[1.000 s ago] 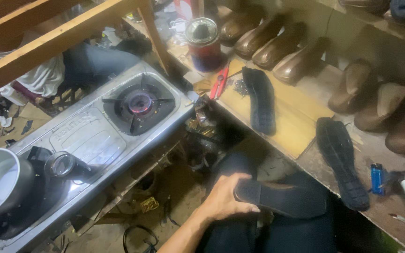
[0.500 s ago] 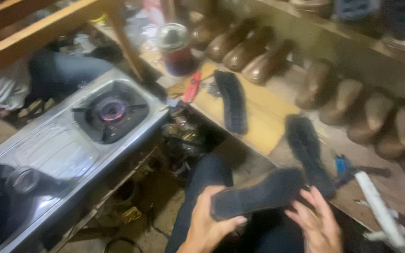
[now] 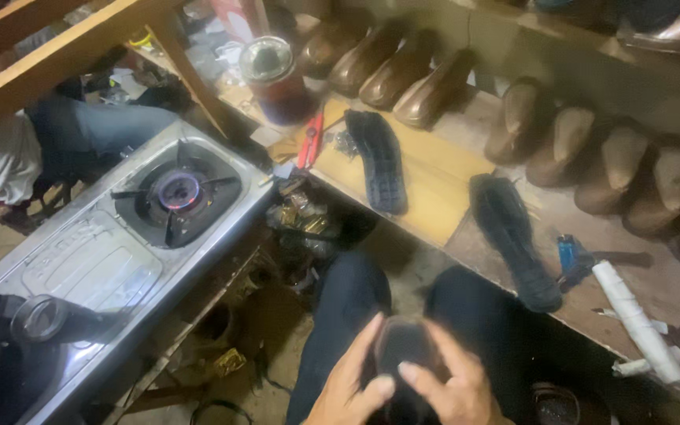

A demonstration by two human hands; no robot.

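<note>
Sole, dark and end-on, sits over the lap, clasped between left hand and right hand. Best practice, by judgement: keep fingers on its edges, well apart from the lit burner.

bare hands; dark trousers
</note>
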